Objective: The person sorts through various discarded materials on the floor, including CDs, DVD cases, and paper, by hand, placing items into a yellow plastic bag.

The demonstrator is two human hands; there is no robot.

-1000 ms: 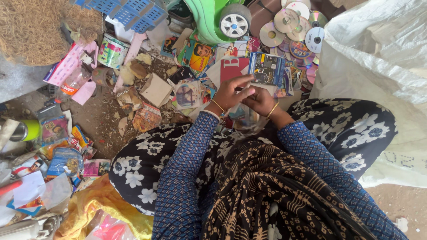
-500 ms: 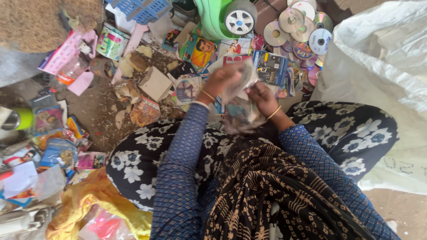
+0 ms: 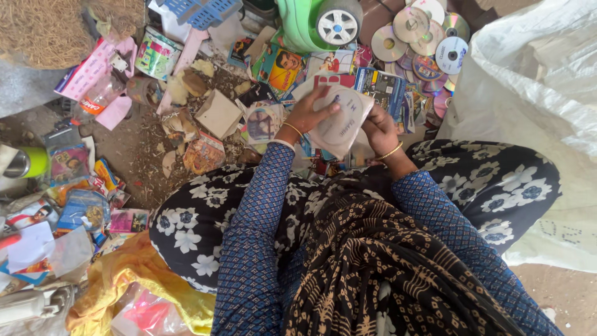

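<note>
Both my hands hold a white paper disc sleeve with a disc inside (image 3: 341, 121), in front of my lap. My left hand (image 3: 309, 112) grips its left edge with the thumb on top. My right hand (image 3: 380, 129) grips its right edge. Gold bangles sit on both wrists. I sit cross-legged in blue patterned sleeves and black floral trousers, with a dark patterned scarf hanging down in front.
Loose discs (image 3: 423, 37) lie at the top right beside a large white sack (image 3: 528, 93). A green toy car (image 3: 317, 22), disc cases, booklets (image 3: 283, 68) and paper scraps litter the ground ahead. Yellow cloth (image 3: 130, 280) and packets lie at my left. Straw (image 3: 43, 31) fills the top left.
My hands have lifted the sleeve off the pile and turned it so that its white face shows. The view has shifted slightly.
</note>
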